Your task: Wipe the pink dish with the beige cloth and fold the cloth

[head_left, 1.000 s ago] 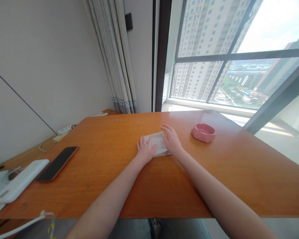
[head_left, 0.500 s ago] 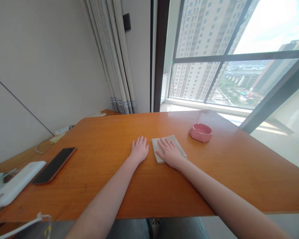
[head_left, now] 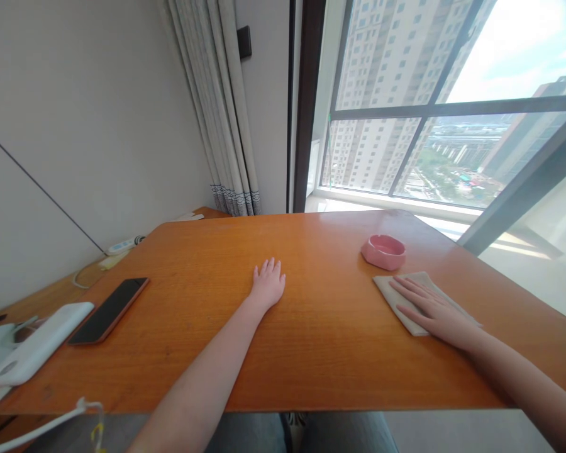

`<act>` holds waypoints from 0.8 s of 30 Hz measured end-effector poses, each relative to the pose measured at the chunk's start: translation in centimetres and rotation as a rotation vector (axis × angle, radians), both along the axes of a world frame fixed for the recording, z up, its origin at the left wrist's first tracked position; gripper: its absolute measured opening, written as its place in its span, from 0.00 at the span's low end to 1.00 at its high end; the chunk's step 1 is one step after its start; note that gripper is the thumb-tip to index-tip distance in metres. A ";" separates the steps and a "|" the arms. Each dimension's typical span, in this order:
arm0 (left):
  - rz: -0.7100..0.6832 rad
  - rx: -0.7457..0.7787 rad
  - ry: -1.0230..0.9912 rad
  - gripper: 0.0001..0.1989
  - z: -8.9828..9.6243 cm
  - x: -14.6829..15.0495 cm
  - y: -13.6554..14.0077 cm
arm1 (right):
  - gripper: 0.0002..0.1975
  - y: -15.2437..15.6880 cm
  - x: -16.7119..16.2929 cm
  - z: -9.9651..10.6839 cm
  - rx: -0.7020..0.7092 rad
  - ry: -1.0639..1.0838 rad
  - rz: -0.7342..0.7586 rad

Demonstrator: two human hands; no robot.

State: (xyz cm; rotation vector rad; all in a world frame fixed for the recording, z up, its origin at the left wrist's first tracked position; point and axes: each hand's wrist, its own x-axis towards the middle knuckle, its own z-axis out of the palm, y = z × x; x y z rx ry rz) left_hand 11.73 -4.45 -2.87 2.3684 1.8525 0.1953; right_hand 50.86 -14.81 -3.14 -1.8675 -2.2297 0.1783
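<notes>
My right hand [head_left: 431, 309] lies flat, fingers stretched out, on a folded beige cloth [head_left: 408, 324] at the right side of the wooden table [head_left: 321, 358]. Just beyond the cloth stands a pink ashtray [head_left: 383, 253] with a faceted outer wall; a narrow strip of tabletop shows between them. Near the middle of the table, my left hand [head_left: 268, 286] rests palm down on the bare wood with its fingers apart and nothing in it.
On the left lie a dark-screened phone [head_left: 109, 311] and a white power bank [head_left: 38, 343]. A power strip [head_left: 122, 245] sits by the wall. A white cable [head_left: 42, 431] hangs at the near left edge. Behind the table are a curtain [head_left: 217, 107] and a large window [head_left: 424, 110].
My right hand has slid the cloth to the right, from beside my left hand to below the ashtray. My left hand stays in place. The view has shifted slightly.
</notes>
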 end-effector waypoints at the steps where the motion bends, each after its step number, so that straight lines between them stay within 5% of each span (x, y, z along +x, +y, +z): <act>1: 0.008 0.009 -0.006 0.26 0.0 0.1 0.0 | 0.31 -0.1 0.5 0.1 0.021 0.020 0.011; 5: 0.063 0.091 -0.052 0.23 -0.4 0.6 0.0 | 0.20 0.8 -0.4 1.6 0.302 0.134 -0.007; 9: 0.078 0.234 -0.150 0.18 -0.5 0.6 0.4 | 0.16 3.2 -7.1 2.9 0.564 0.232 0.037; 12: -0.002 0.322 -0.268 0.12 -0.1 0.6 0.7 | 0.18 5.3 -14.1 2.3 0.476 0.256 0.238; 16: -0.127 0.260 -0.288 0.12 0.3 0.8 1.0 | 0.18 8.3 -22.0 0.7 0.336 0.402 0.288; 24: 0.056 0.064 -0.098 0.15 0.9 3.1 3.1 | 0.12 13.3 -27.7 0.7 0.070 0.594 -0.249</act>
